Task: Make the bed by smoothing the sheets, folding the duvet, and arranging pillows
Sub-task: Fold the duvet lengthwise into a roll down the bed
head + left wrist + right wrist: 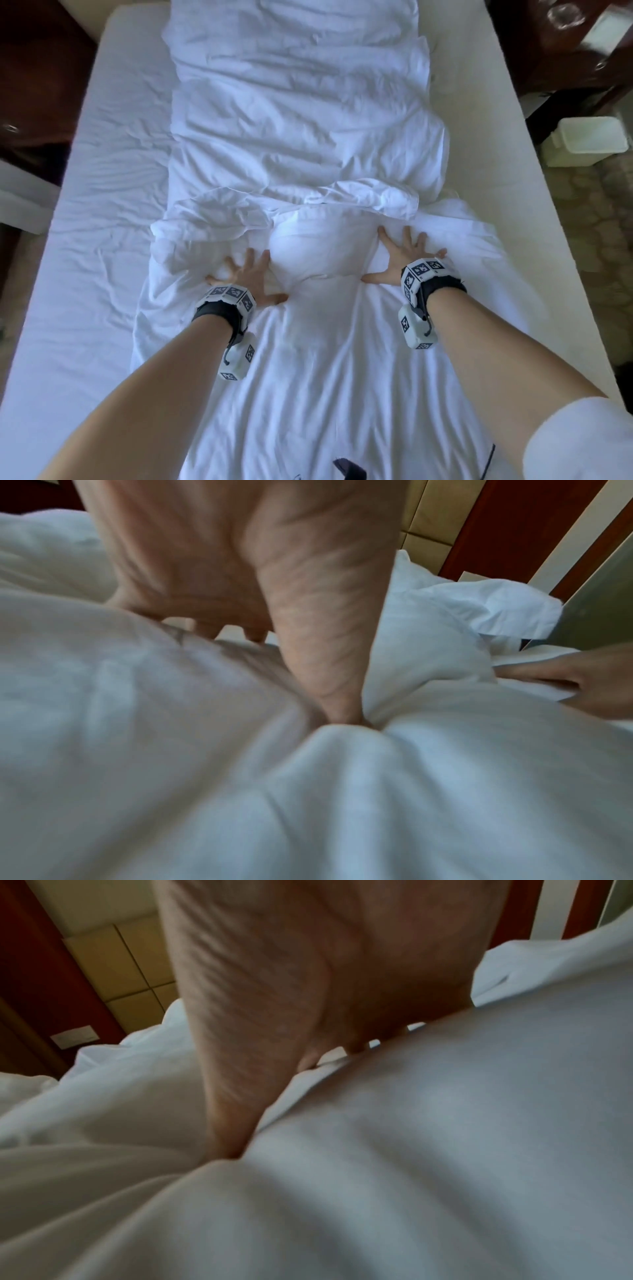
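A white duvet (301,120) lies folded into a long strip down the middle of the bed, over a white fitted sheet (102,178). Its near end is bunched into a puffy bulge (318,246). My left hand (246,274) presses flat on the duvet left of the bulge, fingers spread. My right hand (404,253) presses flat to the right of it, fingers spread too. In the left wrist view my left hand (240,569) has its thumb sunk into the duvet (171,750). My right hand (308,974) lies likewise on the duvet (445,1123). No pillow shows clearly.
Dark wooden furniture (561,44) stands at the far right with glassware on it. A white bin (589,140) sits on the patterned floor right of the bed. More dark furniture (37,78) stands at the far left. A padded headboard wall (438,515) shows beyond the bedding.
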A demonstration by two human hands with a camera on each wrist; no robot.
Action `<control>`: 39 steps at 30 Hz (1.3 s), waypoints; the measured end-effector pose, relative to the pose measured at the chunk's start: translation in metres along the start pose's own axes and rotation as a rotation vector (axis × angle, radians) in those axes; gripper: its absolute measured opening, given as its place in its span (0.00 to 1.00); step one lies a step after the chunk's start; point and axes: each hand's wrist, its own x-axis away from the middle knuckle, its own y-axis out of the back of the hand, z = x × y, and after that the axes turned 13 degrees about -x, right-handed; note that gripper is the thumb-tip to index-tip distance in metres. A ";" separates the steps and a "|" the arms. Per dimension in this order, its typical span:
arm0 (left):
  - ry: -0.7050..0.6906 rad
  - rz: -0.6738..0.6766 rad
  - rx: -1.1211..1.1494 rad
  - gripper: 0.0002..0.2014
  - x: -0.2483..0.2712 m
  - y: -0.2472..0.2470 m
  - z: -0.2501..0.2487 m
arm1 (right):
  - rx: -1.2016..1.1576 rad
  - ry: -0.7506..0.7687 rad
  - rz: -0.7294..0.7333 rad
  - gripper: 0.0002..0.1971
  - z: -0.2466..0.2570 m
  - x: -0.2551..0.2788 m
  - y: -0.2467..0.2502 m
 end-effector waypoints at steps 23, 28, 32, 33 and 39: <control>0.111 -0.451 0.263 0.14 0.438 -0.143 0.109 | -0.039 0.429 -0.208 0.19 0.116 0.420 -0.098; 0.146 -0.508 0.264 0.11 0.512 -0.207 0.133 | -0.063 0.445 -0.218 0.17 0.108 0.502 -0.159; 0.145 -0.466 0.250 0.10 0.548 -0.243 0.139 | -0.150 0.481 -0.143 0.14 0.096 0.547 -0.198; 0.142 -0.457 0.260 0.11 0.557 -0.252 0.138 | -0.166 0.484 -0.133 0.13 0.093 0.554 -0.207; 0.153 -0.433 0.300 0.11 0.587 -0.305 0.130 | -0.188 0.503 -0.110 0.10 0.087 0.589 -0.260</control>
